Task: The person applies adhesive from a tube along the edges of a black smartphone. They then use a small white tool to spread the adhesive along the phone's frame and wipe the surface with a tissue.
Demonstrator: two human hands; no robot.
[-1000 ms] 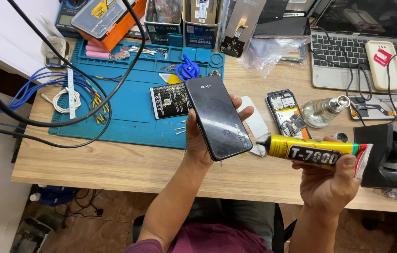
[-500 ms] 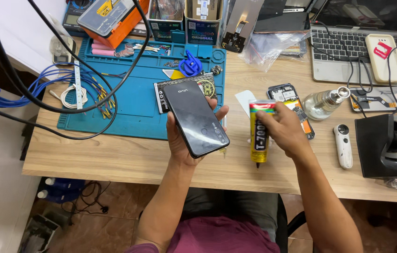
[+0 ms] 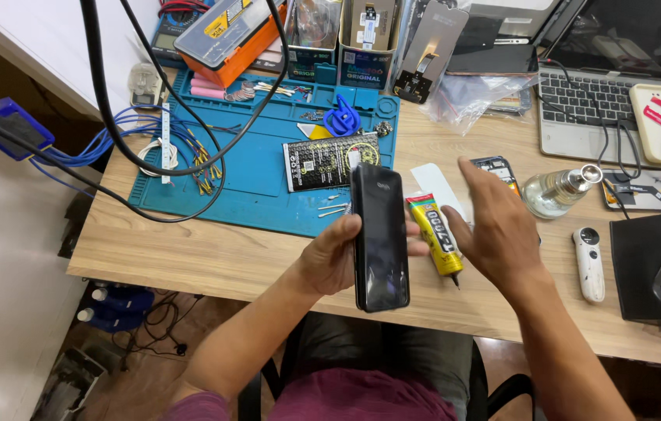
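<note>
My left hand (image 3: 332,257) grips a black phone (image 3: 379,236) by its edges, holding it over the near part of the wooden desk. A yellow glue tube (image 3: 435,234) with a black nozzle lies on the desk just right of the phone. Over the tube hovers my right hand (image 3: 494,228), with fingers spread and nothing in them. Behind that hand, an opened phone body (image 3: 497,168) and a white strip (image 3: 433,185) lie on the desk.
A blue work mat (image 3: 260,168) holds a black battery (image 3: 329,160), screws, tweezers and yellow-tipped wires. A glass bottle (image 3: 556,192), a small white device (image 3: 589,263), a black stand (image 3: 654,269) and a laptop (image 3: 611,101) sit to the right. Thick black cables (image 3: 124,148) loop at left.
My right hand has laid the glue tube on the desk and opened above it. The left hand has turned the phone more upright and brought it nearer.
</note>
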